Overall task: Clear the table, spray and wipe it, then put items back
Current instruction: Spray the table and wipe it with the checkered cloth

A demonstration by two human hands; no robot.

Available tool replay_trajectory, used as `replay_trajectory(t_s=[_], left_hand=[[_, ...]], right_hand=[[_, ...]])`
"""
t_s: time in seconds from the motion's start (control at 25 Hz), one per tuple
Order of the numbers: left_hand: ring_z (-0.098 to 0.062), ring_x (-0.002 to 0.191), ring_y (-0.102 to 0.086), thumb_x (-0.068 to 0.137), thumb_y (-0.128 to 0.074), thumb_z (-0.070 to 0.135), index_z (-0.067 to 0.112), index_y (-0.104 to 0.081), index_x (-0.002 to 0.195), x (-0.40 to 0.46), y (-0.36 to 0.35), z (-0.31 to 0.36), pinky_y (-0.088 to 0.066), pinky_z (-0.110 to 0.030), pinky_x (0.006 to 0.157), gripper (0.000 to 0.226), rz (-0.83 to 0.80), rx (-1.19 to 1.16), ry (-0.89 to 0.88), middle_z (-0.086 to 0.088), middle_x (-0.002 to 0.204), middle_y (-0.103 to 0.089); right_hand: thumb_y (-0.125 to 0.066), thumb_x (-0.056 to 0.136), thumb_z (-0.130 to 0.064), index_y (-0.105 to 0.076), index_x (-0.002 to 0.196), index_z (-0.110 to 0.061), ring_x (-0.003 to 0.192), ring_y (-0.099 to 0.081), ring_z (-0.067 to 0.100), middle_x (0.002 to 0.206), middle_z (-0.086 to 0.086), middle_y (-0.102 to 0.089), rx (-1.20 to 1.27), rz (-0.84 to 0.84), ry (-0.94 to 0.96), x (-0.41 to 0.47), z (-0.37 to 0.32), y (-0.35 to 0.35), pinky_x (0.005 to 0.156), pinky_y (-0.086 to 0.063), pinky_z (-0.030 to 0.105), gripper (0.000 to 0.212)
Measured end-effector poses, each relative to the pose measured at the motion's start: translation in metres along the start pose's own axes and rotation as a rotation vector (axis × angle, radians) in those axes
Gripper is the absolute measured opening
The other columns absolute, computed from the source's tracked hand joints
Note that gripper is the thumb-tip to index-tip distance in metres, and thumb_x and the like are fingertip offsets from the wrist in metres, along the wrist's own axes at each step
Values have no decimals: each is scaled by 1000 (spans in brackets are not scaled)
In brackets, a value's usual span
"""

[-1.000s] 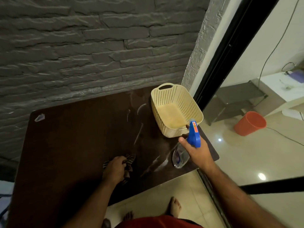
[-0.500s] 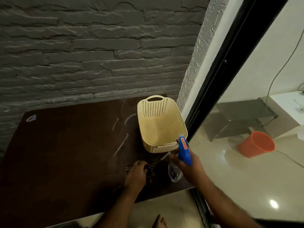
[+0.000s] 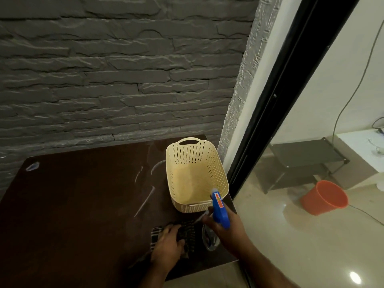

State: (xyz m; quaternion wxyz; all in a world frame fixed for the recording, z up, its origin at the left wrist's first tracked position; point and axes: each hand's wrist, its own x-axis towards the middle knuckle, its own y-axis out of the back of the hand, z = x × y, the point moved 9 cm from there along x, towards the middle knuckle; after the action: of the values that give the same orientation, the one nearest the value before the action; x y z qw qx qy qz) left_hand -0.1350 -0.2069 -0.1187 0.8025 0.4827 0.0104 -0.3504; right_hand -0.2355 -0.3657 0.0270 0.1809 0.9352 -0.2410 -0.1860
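A dark brown table (image 3: pixel 72 204) stands against a grey stone wall, with pale wet streaks (image 3: pixel 145 202) across its middle. My left hand (image 3: pixel 166 248) presses a dark checked cloth (image 3: pixel 188 231) onto the table near the front right corner. My right hand (image 3: pixel 226 229) grips a clear spray bottle (image 3: pixel 209 240) with a blue trigger head (image 3: pixel 220 210), held just right of the cloth. A cream perforated basket (image 3: pixel 195 159) stands on the table's right side, directly behind both hands, with nothing visible inside.
A small clear scrap (image 3: pixel 32 166) lies at the table's far left corner. A black door frame (image 3: pixel 276 113) runs along the right of the table. Beyond it are a tiled floor, an orange bucket (image 3: pixel 326 198) and a grey step stand (image 3: pixel 301 161).
My left hand has slid the cloth to the right, up close to the spray bottle and the basket. The right hand keeps its hold on the bottle. The view has tilted up.
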Motion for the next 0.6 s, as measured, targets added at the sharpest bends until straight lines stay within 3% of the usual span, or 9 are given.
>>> replay_trajectory(t_s=[0.08, 0.24, 0.36, 0.48, 0.56, 0.6], left_hand=[[-14, 138, -36, 92, -53, 39, 29, -39, 144, 4, 4, -3, -31, -29, 112, 55, 1, -22, 0, 5, 151, -35], [-13, 133, -41, 93, -55, 39, 29, -44, 141, 14, 18, -7, -34, -29, 110, 50, -11, -67, -14, 6, 147, -41], [-13, 132, -42, 94, -55, 39, 27, -44, 141, 22, 31, -11, -35, -28, 108, 50, -35, -93, -36, 5, 145, -42], [-15, 131, -43, 93, -57, 37, 23, -45, 140, 32, 46, -15, -36, -28, 108, 50, -42, -137, -62, 1, 143, -46], [-17, 131, -43, 93, -60, 33, 20, -46, 140, 39, 57, -17, -36, -31, 108, 50, -50, -191, -51, -2, 143, -47], [-18, 131, -43, 93, -61, 31, 19, -46, 140, 42, 64, -15, -37, -32, 108, 50, -42, -226, -49, -4, 143, -47]], right_hand=[[-71, 83, -33, -51, 128, -19, 86, -64, 6, 96, -6, -64, 8, -22, -27, 0, 5, 0, 72, -50, 17, 51], [-75, 66, -51, -52, 125, -20, 90, -62, 5, 99, -12, -63, -69, -40, -80, -2, 15, 10, 85, -56, 33, 71], [-81, 70, -27, -38, 139, -25, 94, -61, -1, 107, -21, -55, -175, -142, -133, -10, 12, 12, 79, -53, 17, 81], [-73, 72, 1, -32, 141, -22, 91, -64, -4, 107, -21, -63, -167, -341, -148, -23, 5, 16, 71, -48, 10, 83], [-67, 74, 5, -33, 138, -27, 87, -63, -5, 118, -15, -63, -177, -386, -193, -22, 7, 28, 68, -47, 9, 79], [-69, 76, -1, -33, 138, -30, 96, -61, -4, 130, -9, -56, -195, -342, -204, -15, 8, 37, 75, -48, 10, 78]])
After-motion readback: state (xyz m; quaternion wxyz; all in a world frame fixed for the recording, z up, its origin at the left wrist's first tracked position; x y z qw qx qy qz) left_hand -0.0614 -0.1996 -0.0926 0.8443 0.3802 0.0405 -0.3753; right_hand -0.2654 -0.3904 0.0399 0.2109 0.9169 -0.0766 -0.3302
